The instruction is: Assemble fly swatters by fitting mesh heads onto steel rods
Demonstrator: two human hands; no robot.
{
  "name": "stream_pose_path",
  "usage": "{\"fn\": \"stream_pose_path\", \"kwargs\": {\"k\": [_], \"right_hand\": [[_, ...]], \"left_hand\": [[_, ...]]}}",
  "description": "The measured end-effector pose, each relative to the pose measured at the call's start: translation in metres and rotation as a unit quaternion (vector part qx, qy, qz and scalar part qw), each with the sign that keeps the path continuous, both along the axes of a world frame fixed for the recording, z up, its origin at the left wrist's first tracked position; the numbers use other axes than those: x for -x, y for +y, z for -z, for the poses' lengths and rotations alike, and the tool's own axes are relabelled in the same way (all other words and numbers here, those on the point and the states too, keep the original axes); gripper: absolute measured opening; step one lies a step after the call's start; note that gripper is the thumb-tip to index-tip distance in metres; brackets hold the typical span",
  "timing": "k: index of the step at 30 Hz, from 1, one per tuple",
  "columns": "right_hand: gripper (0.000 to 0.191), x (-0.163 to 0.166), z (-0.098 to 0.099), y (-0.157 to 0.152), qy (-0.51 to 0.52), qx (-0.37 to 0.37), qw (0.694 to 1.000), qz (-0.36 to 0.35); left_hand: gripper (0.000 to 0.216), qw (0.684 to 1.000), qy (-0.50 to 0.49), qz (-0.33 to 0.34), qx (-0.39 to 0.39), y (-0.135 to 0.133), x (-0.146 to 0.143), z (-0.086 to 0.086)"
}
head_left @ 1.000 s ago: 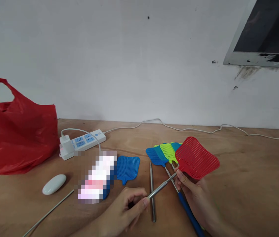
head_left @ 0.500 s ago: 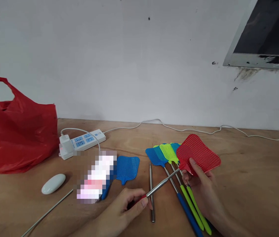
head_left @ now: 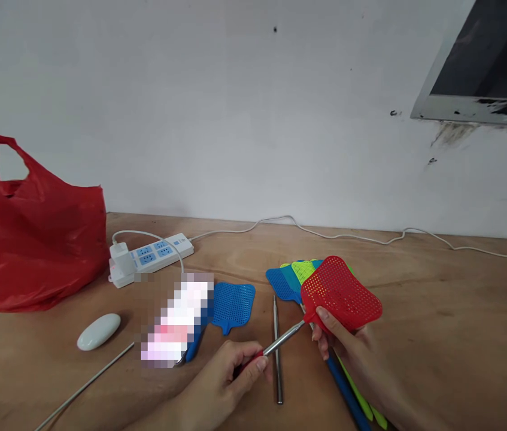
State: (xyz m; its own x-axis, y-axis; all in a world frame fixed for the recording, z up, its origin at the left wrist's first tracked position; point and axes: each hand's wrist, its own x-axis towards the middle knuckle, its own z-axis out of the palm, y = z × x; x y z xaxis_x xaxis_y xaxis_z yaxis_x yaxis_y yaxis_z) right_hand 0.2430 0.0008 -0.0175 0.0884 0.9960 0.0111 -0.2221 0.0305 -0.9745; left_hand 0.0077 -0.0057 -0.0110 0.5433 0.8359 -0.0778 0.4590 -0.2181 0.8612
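A red fly swatter (head_left: 342, 293) with a telescopic metal shaft is held between both hands, tilted up to the right. My left hand (head_left: 230, 374) is closed round its red handle. With thumb and fingers, my right hand (head_left: 347, 344) pinches the base of the perforated red head. Behind and beneath it lie several blue and green fly swatters (head_left: 282, 282), fanned out, partly hidden by the red head and my right hand. A loose metal rod (head_left: 277, 359) lies on the table just right of my left hand. Left of it rests a separate blue swatter head (head_left: 234, 304).
A pixelated bright object (head_left: 176, 323) covers part of a blue handle (head_left: 194, 344). Further left are a white oval object (head_left: 99, 331), a power strip (head_left: 154, 257) with a plugged-in charger, and a red plastic bag (head_left: 42, 239). A white cable (head_left: 347, 237) runs along the wall.
The red head has moved left and slightly down with my right hand, and the visible metal shaft between my hands has become shorter. My left hand keeps its grip.
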Motion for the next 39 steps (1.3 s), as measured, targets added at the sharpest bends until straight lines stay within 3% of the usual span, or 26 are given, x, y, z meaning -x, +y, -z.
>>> {"fn": "stream_pose_path", "kwargs": {"k": [9,17,23,29,34,39], "right_hand": [[0.033,0.002,-0.001,0.002,0.000,-0.001,1.000,-0.015],[0.033,0.011,-0.016,-0.005,-0.010,0.007,0.998,-0.059],[0.031,0.003,-0.006,0.003,0.050,-0.022,0.998,-0.010],[0.034,-0.005,-0.015,0.008,0.087,-0.011,0.995,0.043],[0.041,-0.017,-0.019,0.017,-0.012,-0.002,0.996,0.091],[0.049,-0.026,-0.011,0.028,-0.197,-0.011,0.980,0.032]], "left_hand": [[0.062,1.000,-0.004,0.005,-0.004,0.001,-0.003,-0.002],[0.061,0.994,-0.095,0.004,0.048,0.003,-0.006,-0.002],[0.061,0.986,-0.124,0.011,0.112,0.001,-0.007,0.003],[0.055,0.989,-0.089,0.022,0.117,0.000,-0.007,0.000],[0.040,0.999,-0.032,0.009,0.023,-0.001,-0.006,-0.003],[0.035,0.998,0.021,0.007,-0.067,-0.001,-0.005,-0.003]]}}
